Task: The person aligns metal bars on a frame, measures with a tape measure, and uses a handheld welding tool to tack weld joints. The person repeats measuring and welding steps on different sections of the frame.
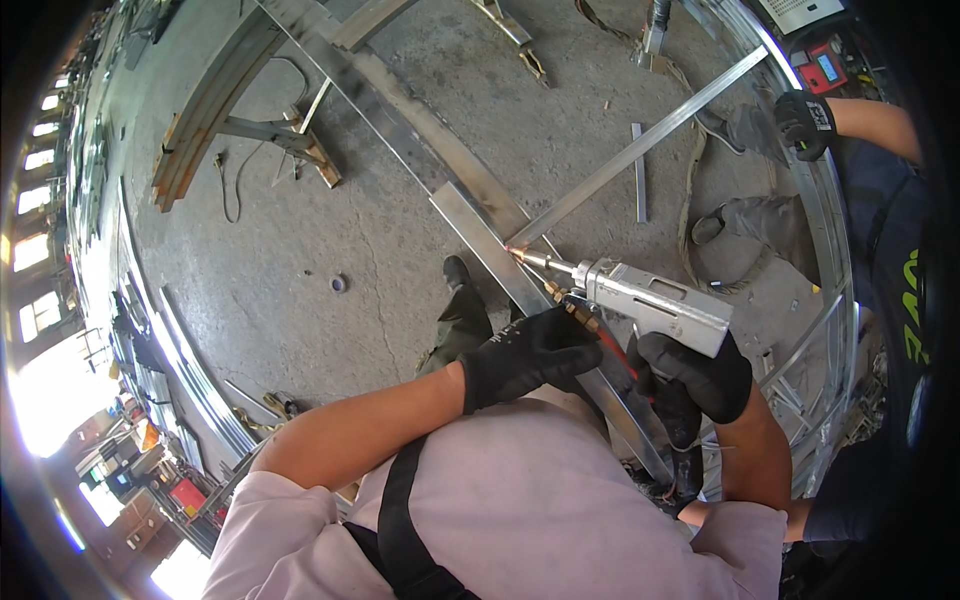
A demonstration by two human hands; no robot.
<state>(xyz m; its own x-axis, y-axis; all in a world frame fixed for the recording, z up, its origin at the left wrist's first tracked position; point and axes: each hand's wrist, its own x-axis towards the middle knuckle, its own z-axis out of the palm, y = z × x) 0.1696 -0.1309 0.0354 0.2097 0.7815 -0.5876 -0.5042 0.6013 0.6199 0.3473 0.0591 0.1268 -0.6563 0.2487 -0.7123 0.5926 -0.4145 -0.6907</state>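
Observation:
A silver handheld welding gun is held by its grip in my black-gloved right hand. Its copper nozzle meets a joint, with a small glow at the tip, where a thin metal strut joins the flat metal bar. A brass-ended red hose runs below the gun. My left hand, also black-gloved, is closed over the bar just below the nozzle; some of its fingers are hidden.
At right a co-worker's gloved hand rests on a curved metal frame; another gloved hand is at the bar's lower end. Rusty beams on a stand, a tape roll and long metal profiles lie leftward. A red device stands behind.

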